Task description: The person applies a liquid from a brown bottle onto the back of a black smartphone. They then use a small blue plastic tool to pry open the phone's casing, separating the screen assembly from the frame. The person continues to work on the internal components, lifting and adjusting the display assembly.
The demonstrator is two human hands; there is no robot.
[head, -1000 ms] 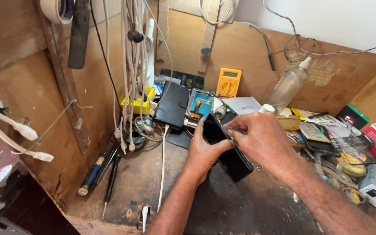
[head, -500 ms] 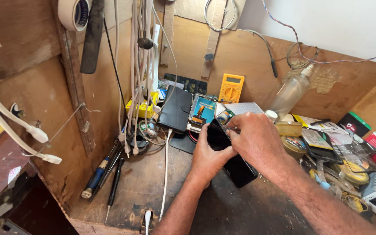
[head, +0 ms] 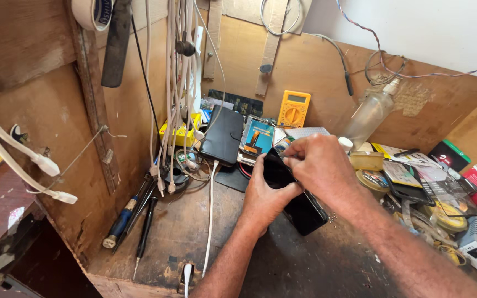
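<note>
A black phone (head: 304, 212) lies slanted on the wooden bench (head: 177, 237). My left hand (head: 266, 196) grips its upper left edge with the thumb across its face. Above the phone's top end, my right hand (head: 318, 165) pinches something small and pale at the fingertips; what it is stays hidden. Right behind the fingers lies an opened phone with a blue and orange inside (head: 257, 138).
A black wallet case (head: 223, 135) and a yellow multimeter (head: 293, 108) lean at the back. Screwdrivers (head: 130, 212) lie at the left, a white cable (head: 211, 221) runs forward. A plastic bottle (head: 368, 116), tape rolls and clutter (head: 443, 193) fill the right side. Cables (head: 180, 83) hang above.
The view has shifted slightly down and left. Both hands stay on the black phone; my right fingers have closed in at its top end.
</note>
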